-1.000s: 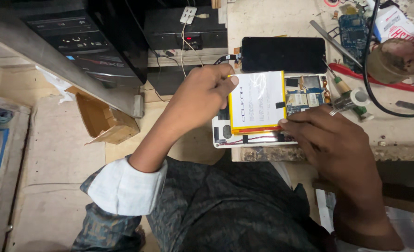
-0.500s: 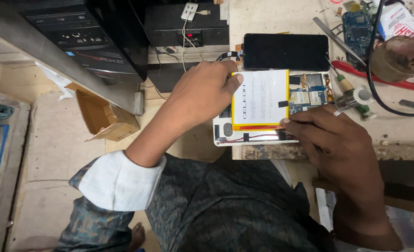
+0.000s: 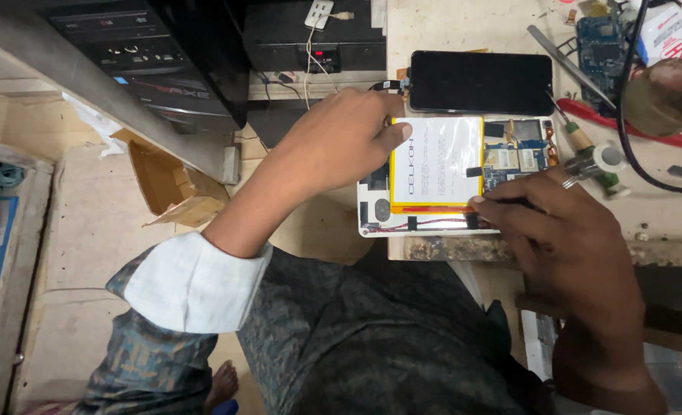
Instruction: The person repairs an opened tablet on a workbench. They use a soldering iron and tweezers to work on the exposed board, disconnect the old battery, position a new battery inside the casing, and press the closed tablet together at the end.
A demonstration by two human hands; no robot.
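Note:
An opened white tablet lies at the workbench's near edge, with a white, yellow-edged battery and a blue circuit board exposed. My left hand reaches in from the left and grips the tablet, thumb tip on the battery's upper left edge. My right hand comes from the lower right and pinches a thin dark tool, whose tip rests at the battery's lower right corner. A black screen panel lies just beyond the tablet.
The workbench carries a loose blue circuit board, a wooden-handled screwdriver, a red-handled tool, a round brown tin and a black cable. A cardboard box sits on the floor beside a black computer case.
Both hands stay on the tablet in nearly the same spots. The view has shifted slightly, and the right hand's tool tip has crept along the battery's lower edge.

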